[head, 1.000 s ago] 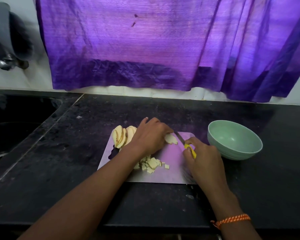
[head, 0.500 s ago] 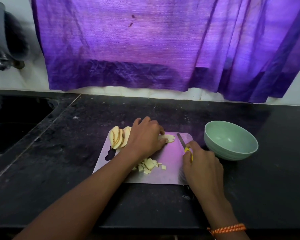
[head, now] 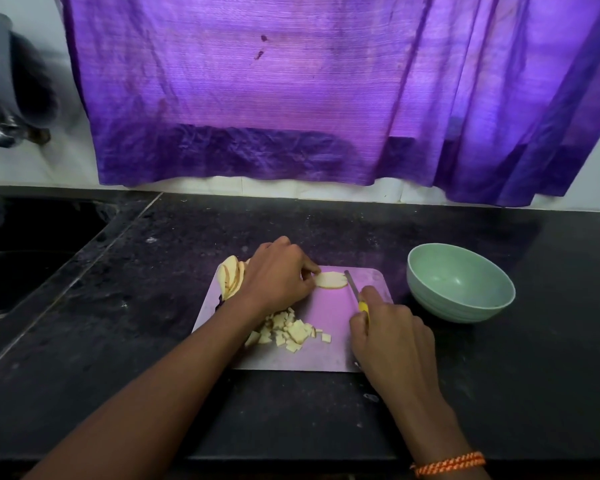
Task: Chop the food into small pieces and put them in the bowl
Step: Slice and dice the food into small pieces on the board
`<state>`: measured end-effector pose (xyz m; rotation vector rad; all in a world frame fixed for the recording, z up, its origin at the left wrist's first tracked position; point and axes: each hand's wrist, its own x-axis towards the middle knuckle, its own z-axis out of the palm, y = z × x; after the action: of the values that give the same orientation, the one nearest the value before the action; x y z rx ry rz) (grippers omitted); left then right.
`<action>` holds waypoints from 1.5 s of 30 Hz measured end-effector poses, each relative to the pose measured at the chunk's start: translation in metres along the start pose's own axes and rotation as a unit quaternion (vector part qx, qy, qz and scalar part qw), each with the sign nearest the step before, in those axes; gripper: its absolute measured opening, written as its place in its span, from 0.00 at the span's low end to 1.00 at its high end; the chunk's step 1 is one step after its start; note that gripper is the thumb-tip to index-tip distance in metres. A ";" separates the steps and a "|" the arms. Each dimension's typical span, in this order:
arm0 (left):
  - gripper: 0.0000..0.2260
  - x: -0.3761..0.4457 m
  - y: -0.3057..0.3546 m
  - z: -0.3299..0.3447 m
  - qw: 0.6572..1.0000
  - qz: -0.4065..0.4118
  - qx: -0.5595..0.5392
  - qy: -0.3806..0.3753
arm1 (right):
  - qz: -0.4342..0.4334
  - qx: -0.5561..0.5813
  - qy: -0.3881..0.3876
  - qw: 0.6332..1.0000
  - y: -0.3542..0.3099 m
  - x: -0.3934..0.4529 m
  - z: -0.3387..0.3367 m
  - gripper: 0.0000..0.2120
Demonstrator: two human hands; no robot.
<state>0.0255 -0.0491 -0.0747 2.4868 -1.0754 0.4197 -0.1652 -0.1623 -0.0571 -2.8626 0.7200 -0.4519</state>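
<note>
— Since earlier: knife (head: 353,287) withdrawn rightward, off the slice (head: 330,280)?
— Yes. Left hand (head: 280,276) fingertips pin that pale oval slice near the board's (head: 333,306) far edge; right hand (head: 388,336) grips the yellow handle. Diced cubes (head: 288,331) lie mid-board.

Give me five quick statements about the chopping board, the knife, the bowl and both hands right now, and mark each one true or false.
1. The green bowl already holds chopped pieces. False: it looks empty.
2. The right hand grips the yellow-handled knife. True.
3. The left hand holds down a single flat slice on the cutting board. True.
4. The diced pieces lie on the counter beside the board. False: they sit on the board, near the left wrist.
5. The stack of uncut slices lies right of the knife. False: it is at the board's far left edge, behind the left hand.
</note>
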 end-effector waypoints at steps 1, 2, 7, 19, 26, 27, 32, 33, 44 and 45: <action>0.12 -0.001 0.001 0.000 1.000 -0.001 0.002 0.005 | -0.004 0.002 -0.005 1.000 0.000 0.000 0.001 0.19; 0.12 -0.001 0.002 0.001 1.000 -0.003 0.002 0.008 | -0.005 0.003 -0.007 1.000 -0.001 0.000 0.001 0.19; 0.11 -0.002 0.003 0.001 1.000 -0.022 -0.010 0.017 | 0.010 0.018 0.017 1.000 0.002 0.000 0.002 0.17; 0.10 -0.001 -0.001 0.007 0.999 -0.041 -0.003 0.033 | 0.003 0.040 0.045 0.998 0.005 0.002 0.009 0.17; 0.19 -0.001 0.016 0.017 0.999 0.005 0.017 0.028 | -0.034 0.020 0.033 0.999 0.005 0.003 0.010 0.15; 0.19 0.000 0.017 0.018 0.999 0.006 0.018 0.028 | -0.034 0.021 0.035 0.999 0.005 0.003 0.010 0.14; 0.18 0.004 0.017 0.021 1.000 -0.002 0.007 0.028 | -0.050 0.006 0.019 0.999 0.006 0.005 0.014 0.13; 0.18 0.004 0.017 0.022 1.000 -0.006 0.005 0.027 | -0.053 0.003 0.016 0.998 0.007 0.006 0.016 0.13; 0.18 0.004 0.020 0.023 0.999 -0.031 0.015 0.015 | -0.047 0.023 0.000 0.999 0.010 -0.003 0.005 0.14; 0.17 0.004 0.021 0.023 0.999 -0.030 0.019 0.014 | -0.047 0.026 0.000 0.999 0.011 -0.007 0.004 0.14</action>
<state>0.0151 -0.0756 -0.0879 2.5308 -0.9885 0.4597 -0.1745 -0.1682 -0.0652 -2.8556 0.5677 -0.4753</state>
